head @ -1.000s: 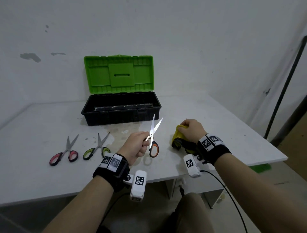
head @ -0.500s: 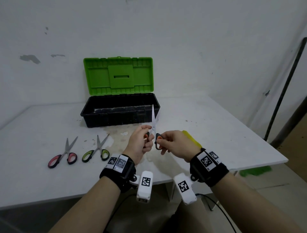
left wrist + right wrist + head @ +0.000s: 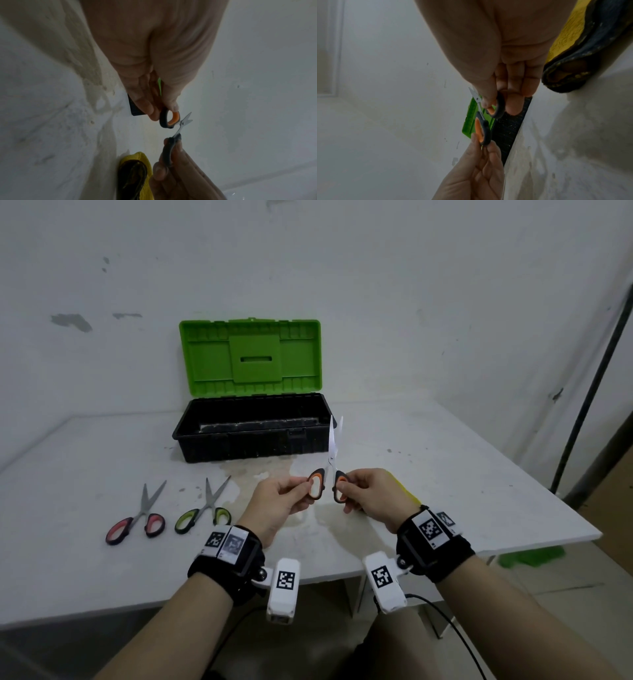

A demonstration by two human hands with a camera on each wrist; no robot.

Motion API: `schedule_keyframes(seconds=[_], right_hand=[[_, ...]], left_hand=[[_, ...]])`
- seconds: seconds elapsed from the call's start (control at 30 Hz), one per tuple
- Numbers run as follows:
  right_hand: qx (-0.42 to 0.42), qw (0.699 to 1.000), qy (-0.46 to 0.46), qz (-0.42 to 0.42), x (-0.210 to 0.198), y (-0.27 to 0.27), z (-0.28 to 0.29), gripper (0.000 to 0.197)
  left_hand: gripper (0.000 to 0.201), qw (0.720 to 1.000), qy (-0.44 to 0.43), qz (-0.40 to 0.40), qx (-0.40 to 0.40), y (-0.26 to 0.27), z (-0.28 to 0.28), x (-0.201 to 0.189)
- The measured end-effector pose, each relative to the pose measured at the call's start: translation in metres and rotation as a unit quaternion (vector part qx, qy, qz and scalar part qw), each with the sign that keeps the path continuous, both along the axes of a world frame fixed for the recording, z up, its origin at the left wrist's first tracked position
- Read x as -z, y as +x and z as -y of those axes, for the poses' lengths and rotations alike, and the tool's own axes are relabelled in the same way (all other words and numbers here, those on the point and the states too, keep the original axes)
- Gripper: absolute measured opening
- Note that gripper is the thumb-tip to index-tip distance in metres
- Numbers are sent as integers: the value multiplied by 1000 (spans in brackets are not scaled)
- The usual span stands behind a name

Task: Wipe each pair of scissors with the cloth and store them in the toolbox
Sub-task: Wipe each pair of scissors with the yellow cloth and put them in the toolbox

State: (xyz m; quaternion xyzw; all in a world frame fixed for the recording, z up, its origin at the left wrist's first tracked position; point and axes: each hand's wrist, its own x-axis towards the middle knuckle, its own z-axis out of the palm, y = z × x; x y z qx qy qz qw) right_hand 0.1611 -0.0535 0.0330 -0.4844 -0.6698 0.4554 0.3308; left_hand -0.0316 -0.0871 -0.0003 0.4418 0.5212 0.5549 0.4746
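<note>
My two hands hold the orange-handled scissors (image 3: 329,470) upright above the table, blades pointing up and slightly parted. My left hand (image 3: 306,488) pinches the left handle loop (image 3: 169,119). My right hand (image 3: 345,491) pinches the right loop (image 3: 498,106). The yellow cloth (image 3: 407,491) lies on the table just behind my right hand, mostly hidden by it, and shows in the left wrist view (image 3: 137,174). The black toolbox (image 3: 253,436) stands behind the scissors with its green lid (image 3: 250,357) open. Red-handled scissors (image 3: 137,520) and green-handled scissors (image 3: 202,508) lie at the left.
The white table (image 3: 445,474) has a stained patch in front of the toolbox. Its front edge runs just under my wrists, its right edge lies beyond my right hand. A dark pole (image 3: 589,392) leans at the far right by the wall.
My right hand left the cloth on the table and took the scissors' right handle loop. The wide-open blades have closed to a narrow gap and now stand upright.
</note>
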Motion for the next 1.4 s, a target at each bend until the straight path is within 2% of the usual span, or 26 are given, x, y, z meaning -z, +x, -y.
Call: schedule_keyframes(seconds=[0.3, 0.5, 0.67, 0.8, 0.9, 1.1, 1.23, 1.33, 1.4], right_hand=[[61, 998, 30, -17, 7, -13, -2, 14], [128, 976, 164, 66, 1, -29, -10, 21], [124, 957, 218, 146, -12, -44, -13, 42], [130, 951, 227, 168, -26, -62, -27, 46], [133, 951, 213, 181, -42, -72, -40, 50], [152, 952, 185, 193, -61, -84, -85, 47], [155, 951, 155, 218, -67, -103, -126, 43], [148, 942, 134, 269, -68, -130, -160, 44], [141, 933, 123, 307, -66, -150, -180, 46]], left_hand=[[13, 1000, -11, 13, -23, 13, -5, 2], [13, 999, -11, 19, -46, 18, -12, -8], [10, 999, 10, -2, -42, 11, -21, -24], [16, 998, 22, -50, -33, -4, -32, -39], [15, 991, 36, -117, -55, -33, -44, -48], [40, 959, 21, -232, -160, -139, -78, -69], [48, 947, -10, -235, -218, -203, -108, -72], [73, 935, -58, -255, -240, -243, -134, -60], [78, 929, -90, -271, -236, -257, -147, -52]])
